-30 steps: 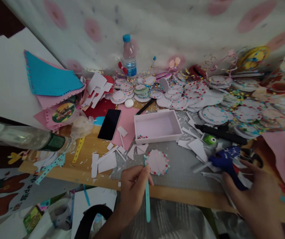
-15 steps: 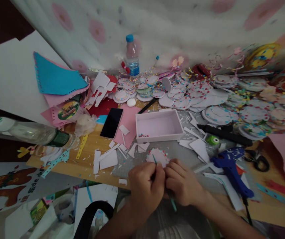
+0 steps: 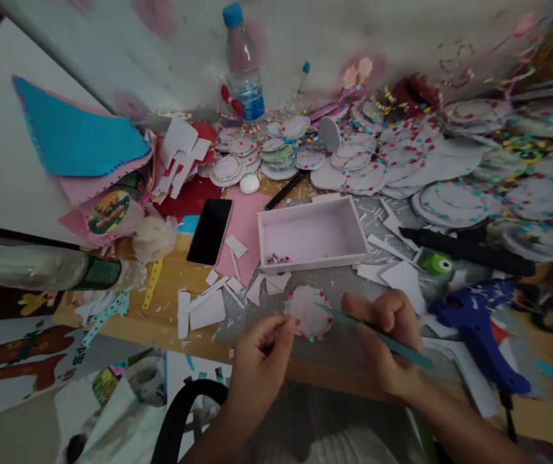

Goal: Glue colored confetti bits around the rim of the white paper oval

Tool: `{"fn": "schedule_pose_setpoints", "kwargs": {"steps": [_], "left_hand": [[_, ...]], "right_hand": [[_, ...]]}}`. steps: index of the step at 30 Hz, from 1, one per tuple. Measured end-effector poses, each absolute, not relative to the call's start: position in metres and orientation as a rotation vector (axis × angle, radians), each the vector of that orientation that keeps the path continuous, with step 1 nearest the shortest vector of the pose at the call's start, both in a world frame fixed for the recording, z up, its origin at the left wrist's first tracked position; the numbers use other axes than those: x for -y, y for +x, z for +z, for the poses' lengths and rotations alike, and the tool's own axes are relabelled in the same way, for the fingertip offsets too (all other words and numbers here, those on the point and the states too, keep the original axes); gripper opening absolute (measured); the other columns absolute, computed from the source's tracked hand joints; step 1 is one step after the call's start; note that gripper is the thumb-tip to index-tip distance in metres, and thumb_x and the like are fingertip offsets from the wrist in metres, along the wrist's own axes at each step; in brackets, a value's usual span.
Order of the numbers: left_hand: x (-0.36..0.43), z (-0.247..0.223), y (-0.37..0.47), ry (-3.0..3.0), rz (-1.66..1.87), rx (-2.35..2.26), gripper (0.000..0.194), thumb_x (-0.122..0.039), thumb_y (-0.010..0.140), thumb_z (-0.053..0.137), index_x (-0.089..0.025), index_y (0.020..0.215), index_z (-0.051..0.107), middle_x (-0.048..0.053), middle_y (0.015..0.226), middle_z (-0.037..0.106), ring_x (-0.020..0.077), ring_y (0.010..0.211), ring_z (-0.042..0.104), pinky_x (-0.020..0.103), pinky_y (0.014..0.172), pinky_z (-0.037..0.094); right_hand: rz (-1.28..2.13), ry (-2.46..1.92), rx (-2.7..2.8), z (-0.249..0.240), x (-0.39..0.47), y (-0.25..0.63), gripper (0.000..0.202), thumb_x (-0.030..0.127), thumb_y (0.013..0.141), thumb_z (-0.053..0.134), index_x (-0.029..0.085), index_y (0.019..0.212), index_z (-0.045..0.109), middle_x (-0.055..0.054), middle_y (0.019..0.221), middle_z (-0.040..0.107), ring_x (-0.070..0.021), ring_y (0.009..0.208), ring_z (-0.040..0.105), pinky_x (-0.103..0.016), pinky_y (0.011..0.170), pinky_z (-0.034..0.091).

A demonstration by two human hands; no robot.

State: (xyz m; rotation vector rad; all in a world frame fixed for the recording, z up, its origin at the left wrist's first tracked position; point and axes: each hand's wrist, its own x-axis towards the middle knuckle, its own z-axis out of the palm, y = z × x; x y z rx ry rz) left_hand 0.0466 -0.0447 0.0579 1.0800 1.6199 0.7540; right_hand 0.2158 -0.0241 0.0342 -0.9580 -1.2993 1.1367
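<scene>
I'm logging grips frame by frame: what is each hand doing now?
Left hand: fingers pinched; whether on anything, can't tell.
Right hand: closed on the teal strip.

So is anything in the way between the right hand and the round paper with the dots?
Only the teal strip that the right hand is holding: its thin end reaches over the right edge of the round paper. Nothing else that I can see is between them.

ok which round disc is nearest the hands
The dot-edged disc alone on the grey mat, in front of the open box; the others are piled farther back.
</scene>
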Motion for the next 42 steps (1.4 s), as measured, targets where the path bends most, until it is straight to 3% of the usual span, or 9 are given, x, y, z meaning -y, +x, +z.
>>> {"fn": "schedule_pose_setpoints", "kwargs": {"steps": [4,12,32,42], "left_hand": [[0.040,0.056,0.051,0.841,0.630,-1.495,0.041,-0.050,0.080,0.058,-0.013,0.092,0.069,-0.009,0.040,0.037,0.0062,0.031,0.028,0.021,0.033,0.018],[0.033,0.054,0.057,0.829,0.634,-1.492,0.034,-0.047,0.076,0.061,-0.014,0.079,0.067,-0.007,0.044,0.043,0.0047,0.032,0.030,0.019,0.032,0.019],[0.036,0.056,0.057,0.916,0.651,-1.502,0.024,-0.039,0.081,0.059,-0.016,0.079,0.067,-0.007,0.047,0.040,0.0050,0.038,0.031,0.020,0.038,0.022],[0.034,0.056,0.056,0.921,0.640,-1.502,0.026,-0.040,0.082,0.058,-0.016,0.079,0.066,-0.005,0.052,0.046,0.0056,0.040,0.033,0.020,0.040,0.024]], "right_hand": [[1.229,-0.917,1.260,0.030,0.023,0.215,0.020,0.023,0.093,0.041,0.028,0.080,0.026,0.006,0.064,0.021,-0.0139,0.051,0.025,-0.027,0.044,0.025],[1.280,-0.933,1.261,0.030,0.021,0.215,0.020,0.024,0.094,0.040,0.027,0.079,0.027,0.006,0.064,0.023,-0.0142,0.050,0.026,-0.028,0.044,0.027],[1.308,-0.872,1.222,0.025,0.023,0.213,0.021,0.021,0.095,0.041,0.025,0.079,0.028,0.004,0.066,0.024,-0.0144,0.057,0.027,-0.030,0.048,0.024],[1.281,-0.875,1.231,0.023,0.023,0.213,0.021,0.022,0.095,0.042,0.025,0.079,0.029,0.005,0.066,0.022,-0.0145,0.057,0.027,-0.030,0.048,0.024]]}}
